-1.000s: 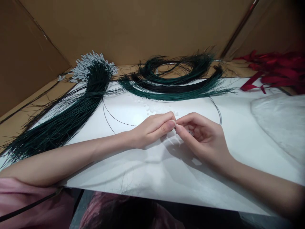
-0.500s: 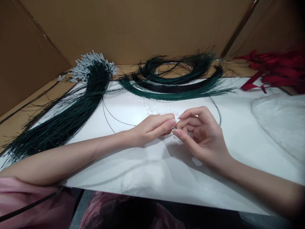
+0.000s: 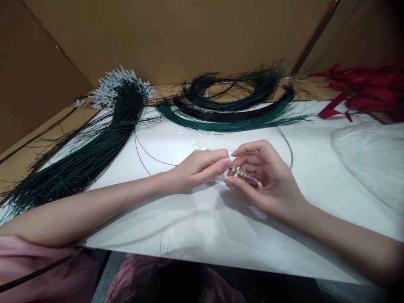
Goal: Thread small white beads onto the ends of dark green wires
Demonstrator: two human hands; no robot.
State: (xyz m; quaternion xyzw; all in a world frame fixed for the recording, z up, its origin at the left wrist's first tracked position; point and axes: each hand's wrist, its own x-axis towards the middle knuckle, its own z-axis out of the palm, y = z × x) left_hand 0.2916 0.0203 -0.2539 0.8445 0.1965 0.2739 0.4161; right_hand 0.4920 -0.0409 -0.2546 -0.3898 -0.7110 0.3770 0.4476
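My left hand [image 3: 198,168] rests on the white sheet [image 3: 221,223] with its fingers pinched together at the end of a thin dark wire [image 3: 151,156]. My right hand [image 3: 261,176] faces it, fingers curled round the same wire, which carries a short row of small white beads [image 3: 243,173] across the palm. The fingertips of both hands meet at the wire's end. Loose white beads [image 3: 198,145] lie scattered on the sheet just beyond the hands.
A long bundle of dark green wires [image 3: 91,155] with white beaded tips [image 3: 120,86] lies at the left. Coiled green wires [image 3: 230,105] lie at the back. Red ribbon pieces [image 3: 362,90] sit far right, a clear plastic bag [image 3: 372,160] below them. Cardboard walls [image 3: 176,38] stand behind.
My right hand has opened its fingers a little and turned, so the beaded stretch of wire now shows across its palm. My left hand has hardly moved.
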